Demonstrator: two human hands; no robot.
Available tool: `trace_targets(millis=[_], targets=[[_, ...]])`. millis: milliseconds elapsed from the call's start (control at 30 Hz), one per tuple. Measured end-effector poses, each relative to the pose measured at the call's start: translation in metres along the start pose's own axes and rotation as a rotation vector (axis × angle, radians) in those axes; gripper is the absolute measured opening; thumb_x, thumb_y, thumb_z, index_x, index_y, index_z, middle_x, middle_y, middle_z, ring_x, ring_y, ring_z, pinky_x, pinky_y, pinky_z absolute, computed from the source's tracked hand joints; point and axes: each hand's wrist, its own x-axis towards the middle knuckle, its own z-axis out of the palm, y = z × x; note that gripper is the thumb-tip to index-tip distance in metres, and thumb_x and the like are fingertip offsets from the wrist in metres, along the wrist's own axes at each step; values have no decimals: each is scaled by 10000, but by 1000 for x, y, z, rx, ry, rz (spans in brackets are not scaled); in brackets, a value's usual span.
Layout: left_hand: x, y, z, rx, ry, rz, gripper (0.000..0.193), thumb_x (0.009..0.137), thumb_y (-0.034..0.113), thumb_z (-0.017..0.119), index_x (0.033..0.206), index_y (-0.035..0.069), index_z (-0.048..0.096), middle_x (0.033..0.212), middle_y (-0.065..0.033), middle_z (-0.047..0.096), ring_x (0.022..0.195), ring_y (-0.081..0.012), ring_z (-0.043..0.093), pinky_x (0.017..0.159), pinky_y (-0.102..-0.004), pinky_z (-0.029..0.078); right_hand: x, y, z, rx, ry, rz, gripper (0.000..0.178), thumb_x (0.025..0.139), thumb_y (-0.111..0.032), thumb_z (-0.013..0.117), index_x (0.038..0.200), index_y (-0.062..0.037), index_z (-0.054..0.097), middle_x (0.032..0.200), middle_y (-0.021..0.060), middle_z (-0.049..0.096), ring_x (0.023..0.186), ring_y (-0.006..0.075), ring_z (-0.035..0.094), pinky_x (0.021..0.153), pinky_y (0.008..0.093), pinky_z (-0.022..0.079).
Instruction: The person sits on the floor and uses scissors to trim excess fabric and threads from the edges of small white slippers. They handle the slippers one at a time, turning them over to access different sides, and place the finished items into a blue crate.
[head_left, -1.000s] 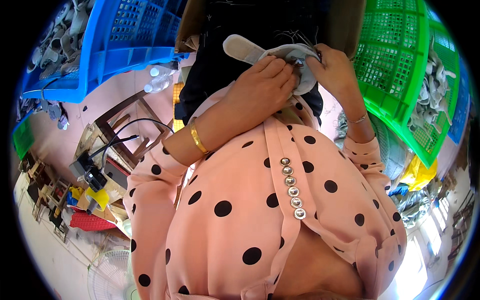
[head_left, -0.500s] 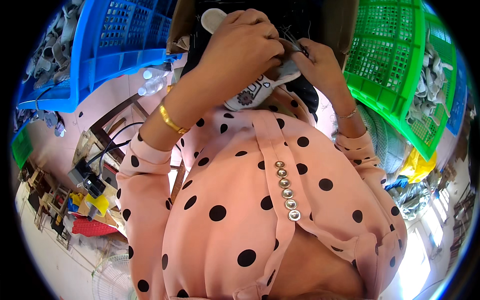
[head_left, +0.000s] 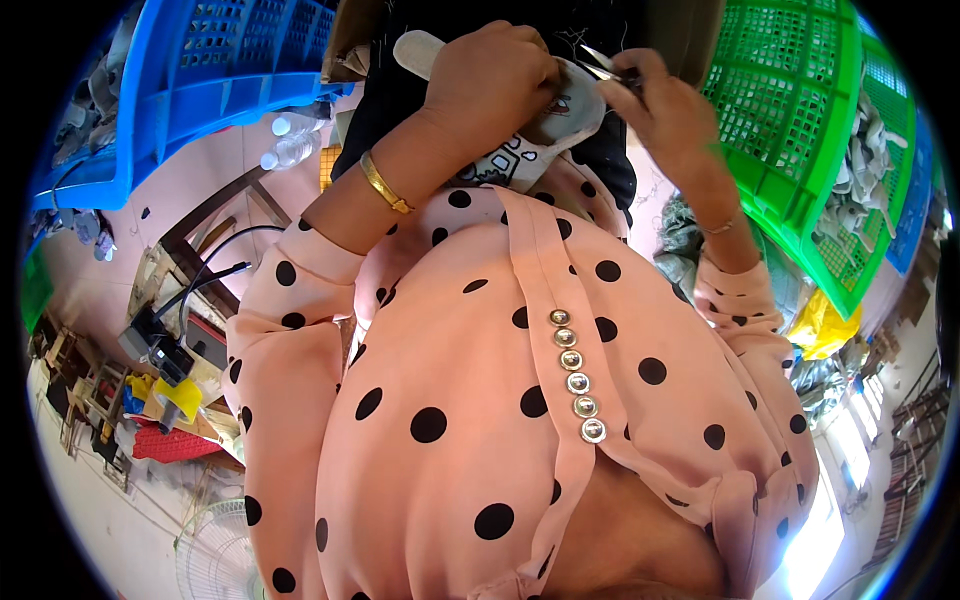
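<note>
My left hand (head_left: 492, 88) is closed around a small white fabric piece (head_left: 515, 160) with a dark printed pattern, which looks like a shoe upper. One rounded pale end of it sticks out left of the hand; a wider printed part shows on the right. The fingertips are partly hidden behind the back of the hand. Slightly to the right, my right hand (head_left: 668, 112) grips small pointed scissors (head_left: 603, 66), their blades aimed up and left, a short way off the fabric. Black cloth (head_left: 400, 100) with loose thread bits covers my lap beneath.
A blue plastic crate (head_left: 150, 130) with grey pieces stands at the left, a green crate (head_left: 780, 130) at the right with more grey-white pieces beside it. Clear plastic bottles (head_left: 292, 150) are at the left near a wooden frame (head_left: 215, 220). A fan (head_left: 218, 550) is at lower left.
My right hand has drawn up and right, away from the fabric, with the scissors. My left hand has turned the piece slightly, so more of its printed right part shows.
</note>
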Motion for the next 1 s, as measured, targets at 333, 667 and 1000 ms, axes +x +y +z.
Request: trace_targets(millis=[333, 667, 1000], targets=[[5, -4, -16, -77, -121, 49, 129, 754, 205, 672, 824, 119, 737, 877, -17, 679, 866, -231, 617, 758, -350, 509, 15, -23, -41, -721, -65, -587, 316, 844, -377, 661, 743, -93, 566, 568, 69, 592, 517, 243, 604, 448, 327, 416], [14, -8, -20, -133, -238, -27, 165, 726, 197, 662, 823, 100, 754, 792, -114, 681, 727, -300, 647, 676, -386, 524, 38, -38, -42, -894, -239, -669, 271, 883, -292, 633, 790, -47, 567, 581, 90, 608, 579, 233, 660, 525, 303, 467], [16, -5, -22, -142, -270, -101, 182, 706, 195, 675, 838, 105, 762, 768, -125, 682, 710, -302, 657, 697, -377, 533, 44, -39, -36, -973, -318, -800, 117, 706, -144, 740, 775, -76, 675, 722, 77, 604, 648, 200, 655, 553, 298, 471]])
